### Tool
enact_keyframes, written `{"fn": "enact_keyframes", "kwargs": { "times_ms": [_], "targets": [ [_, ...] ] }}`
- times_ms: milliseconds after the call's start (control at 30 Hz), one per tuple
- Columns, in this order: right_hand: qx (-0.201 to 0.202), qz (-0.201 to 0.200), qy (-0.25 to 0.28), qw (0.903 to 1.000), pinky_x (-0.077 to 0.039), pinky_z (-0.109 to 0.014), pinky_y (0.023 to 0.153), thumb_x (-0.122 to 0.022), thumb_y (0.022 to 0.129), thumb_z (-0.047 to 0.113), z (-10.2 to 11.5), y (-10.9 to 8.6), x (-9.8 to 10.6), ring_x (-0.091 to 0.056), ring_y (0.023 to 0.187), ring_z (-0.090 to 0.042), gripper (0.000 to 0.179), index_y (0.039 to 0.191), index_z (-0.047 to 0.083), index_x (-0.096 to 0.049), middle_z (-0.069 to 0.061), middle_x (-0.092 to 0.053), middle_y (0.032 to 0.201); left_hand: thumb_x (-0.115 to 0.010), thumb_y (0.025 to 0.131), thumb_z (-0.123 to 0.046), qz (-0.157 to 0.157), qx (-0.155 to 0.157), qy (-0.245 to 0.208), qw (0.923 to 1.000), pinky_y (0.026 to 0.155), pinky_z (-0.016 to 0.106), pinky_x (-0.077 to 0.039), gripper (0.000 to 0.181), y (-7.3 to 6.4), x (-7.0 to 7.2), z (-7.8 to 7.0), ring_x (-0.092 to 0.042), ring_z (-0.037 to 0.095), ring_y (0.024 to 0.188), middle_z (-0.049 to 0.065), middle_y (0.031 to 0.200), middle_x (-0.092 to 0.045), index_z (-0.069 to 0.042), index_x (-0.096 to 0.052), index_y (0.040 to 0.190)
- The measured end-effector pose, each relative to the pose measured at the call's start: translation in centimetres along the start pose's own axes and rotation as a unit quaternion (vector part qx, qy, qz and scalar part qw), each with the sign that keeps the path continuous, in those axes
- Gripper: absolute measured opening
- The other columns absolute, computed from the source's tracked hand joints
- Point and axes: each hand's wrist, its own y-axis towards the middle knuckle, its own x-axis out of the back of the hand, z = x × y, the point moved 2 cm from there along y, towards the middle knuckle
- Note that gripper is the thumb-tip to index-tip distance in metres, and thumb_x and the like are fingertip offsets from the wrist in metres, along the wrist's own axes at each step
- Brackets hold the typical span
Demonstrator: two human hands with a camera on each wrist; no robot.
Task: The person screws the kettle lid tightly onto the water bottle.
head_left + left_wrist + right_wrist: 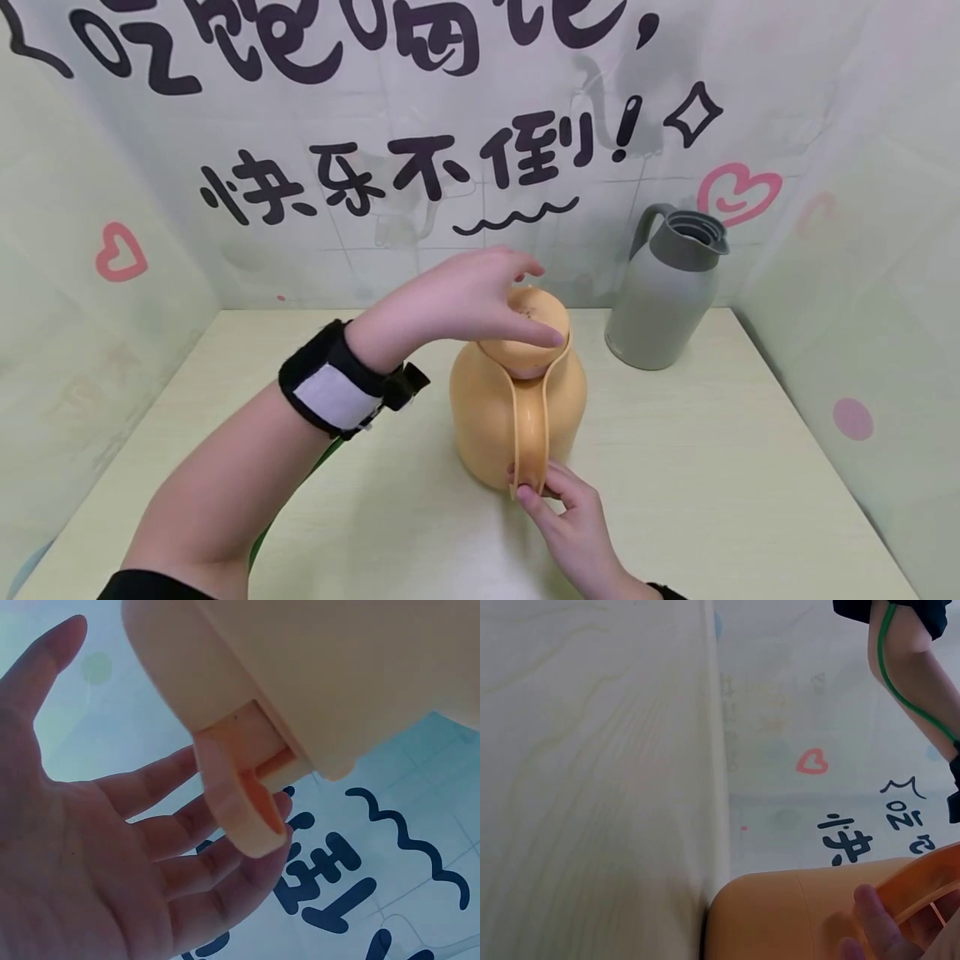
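An orange-yellow vacuum jug (480, 417) stands upright on the table, its handle (531, 421) facing me. My right hand (576, 525) pinches the lower end of that handle between thumb and fingers. Over the jug's lid (546, 312) my left hand (476, 296) is held with fingers extended, thumb across the near side of the lid. The left wrist view shows the palm (90, 855) and spread thumb, with fingertips just behind a curved spout-like piece (240, 802) of the jug. In the right wrist view, fingers (881, 922) lie at the handle beside the jug body (780, 915).
A grey vacuum jug (660, 304) with a dark grey handle and top stands at the back right, near the wall. Printed white sheeting (405, 225) with black lettering encloses the back and sides of the pale wooden table (712, 467).
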Motion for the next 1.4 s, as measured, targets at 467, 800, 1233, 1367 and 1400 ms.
{"fn": "enact_keyframes", "kwargs": {
  "times_ms": [467,800,1233,1367,1400],
  "targets": [
    [-0.003,-0.003,-0.007,1.0000,-0.049,-0.029,0.069,-0.067,0.084,-0.004,0.0,0.0,0.0,-0.060,0.084,-0.010,0.011,0.091,0.004,-0.070,-0.005,-0.068,0.094,-0.077,0.071,-0.044,0.026,0.005,0.053,0.9982,0.052,0.026,-0.027,0.049,0.5,0.4,-1.8,-0.033,0.012,0.054,-0.005,0.059,-0.030,-0.012,-0.042,0.063],
    [-0.006,0.003,-0.004,1.0000,-0.050,-0.031,0.069,-0.066,0.084,-0.005,-0.1,0.0,0.1,-0.061,0.086,-0.011,0.012,0.093,0.003,-0.070,-0.005,-0.068,0.096,-0.081,0.071,-0.040,0.021,-0.018,0.079,0.9965,0.059,0.027,-0.032,0.046,0.6,0.2,-1.7,-0.041,0.016,0.070,0.004,0.080,-0.046,-0.012,-0.046,0.063],
    [0.004,0.006,-0.008,0.9999,-0.049,-0.029,0.069,-0.066,0.084,-0.006,-0.2,0.0,0.1,-0.060,0.086,-0.012,0.013,0.093,0.004,-0.070,-0.005,-0.067,0.096,-0.081,0.074,-0.037,0.079,-0.039,0.113,0.9897,0.065,0.028,-0.034,0.036,1.3,0.5,-1.6,-0.044,0.018,0.077,0.006,0.091,-0.049,-0.009,-0.067,0.091],
    [0.003,0.004,-0.009,0.9999,-0.049,-0.029,0.069,-0.066,0.084,-0.006,-0.2,0.0,0.0,-0.061,0.086,-0.011,0.013,0.092,0.003,-0.070,-0.005,-0.067,0.095,-0.082,0.073,-0.032,0.099,-0.044,0.106,0.9884,0.069,0.029,-0.038,0.038,1.6,0.7,-1.5,-0.047,0.019,0.081,0.006,0.096,-0.050,-0.008,-0.067,0.099],
    [0.003,0.004,-0.009,0.9999,-0.049,-0.029,0.069,-0.066,0.084,-0.006,-0.2,0.0,0.0,-0.061,0.086,-0.011,0.013,0.092,0.003,-0.070,-0.005,-0.067,0.095,-0.082,0.073,-0.032,0.103,-0.045,0.105,0.9882,0.071,0.029,-0.038,0.039,1.6,0.7,-1.5,-0.047,0.019,0.082,0.007,0.096,-0.050,-0.008,-0.067,0.100]
  ]
}}
